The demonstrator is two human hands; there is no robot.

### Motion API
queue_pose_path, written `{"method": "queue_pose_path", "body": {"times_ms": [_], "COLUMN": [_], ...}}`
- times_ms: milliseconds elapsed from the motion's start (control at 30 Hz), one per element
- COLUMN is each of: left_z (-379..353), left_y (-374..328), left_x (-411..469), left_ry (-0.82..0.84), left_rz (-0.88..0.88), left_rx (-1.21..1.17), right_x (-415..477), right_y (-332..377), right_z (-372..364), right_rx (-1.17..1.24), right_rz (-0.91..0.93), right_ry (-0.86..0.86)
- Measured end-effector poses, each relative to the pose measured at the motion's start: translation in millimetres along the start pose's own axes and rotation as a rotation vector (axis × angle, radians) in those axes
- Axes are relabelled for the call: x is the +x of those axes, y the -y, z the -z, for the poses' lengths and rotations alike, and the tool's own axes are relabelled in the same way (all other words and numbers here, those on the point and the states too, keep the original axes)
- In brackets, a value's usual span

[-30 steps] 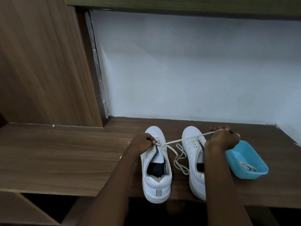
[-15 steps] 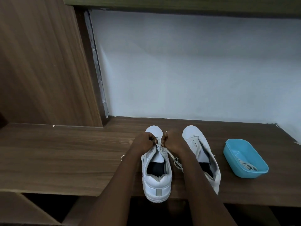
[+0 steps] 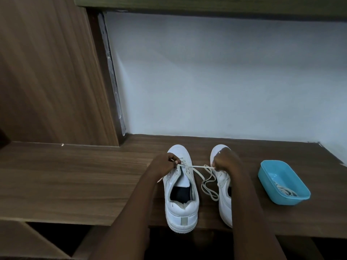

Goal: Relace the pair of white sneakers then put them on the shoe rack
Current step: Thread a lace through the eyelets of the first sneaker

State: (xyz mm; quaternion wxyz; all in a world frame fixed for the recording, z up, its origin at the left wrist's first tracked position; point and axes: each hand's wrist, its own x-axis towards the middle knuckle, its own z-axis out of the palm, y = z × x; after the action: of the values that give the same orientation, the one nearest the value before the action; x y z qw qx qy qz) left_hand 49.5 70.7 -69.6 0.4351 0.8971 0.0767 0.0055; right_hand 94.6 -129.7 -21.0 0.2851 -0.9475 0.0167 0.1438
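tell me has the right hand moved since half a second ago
Yes. The right hand has swung rightward, off the left sneaker and over the right sneaker's toe, nearer the blue tub, pulling the lace taut.

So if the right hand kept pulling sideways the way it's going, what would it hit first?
Probably the blue tub, which sits to the right of the right hand. The hand is shut on the lace, and its height above the shelf is unclear.

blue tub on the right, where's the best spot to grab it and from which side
Probably the near long rim of the blue tub, coming from above with the right hand, fingers inside and thumb outside. It is open-topped with thin, outward-sloping walls, so the rim pinches better than the sides. The spare lace is coiled at the near right end, so grip nearer the bare far half.
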Motion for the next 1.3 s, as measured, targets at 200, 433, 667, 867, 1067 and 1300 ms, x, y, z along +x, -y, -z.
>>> {"method": "queue_pose_path", "body": {"times_ms": [200,433,667,867,1067,1300], "left_z": [5,3,1,2,5,4], "left_y": [3,1,-1,-2,-4,-3], "left_x": [2,2,2,0,-1,0], "left_ry": [-0.020,-0.042,-0.045,-0.028,-0.021,-0.031], "left_rz": [0.029,0.009,-0.024,-0.013,-0.009,-0.001], "left_rx": [-0.014,0.011,0.064,0.070,0.084,0.058], "right_x": [2,-16,-9,-5,-11,-24], "right_y": [-7,25,37,28,14,21], "right_z": [17,-8,-52,-39,17,8], "right_rx": [-0.123,-0.150,-0.109,-0.167,-0.330,-0.309], "right_rz": [-0.073,0.090,0.295,0.264,-0.003,0.193], "right_ry": [0.032,0.255,-0.013,-0.031,0.149,0.031]}}
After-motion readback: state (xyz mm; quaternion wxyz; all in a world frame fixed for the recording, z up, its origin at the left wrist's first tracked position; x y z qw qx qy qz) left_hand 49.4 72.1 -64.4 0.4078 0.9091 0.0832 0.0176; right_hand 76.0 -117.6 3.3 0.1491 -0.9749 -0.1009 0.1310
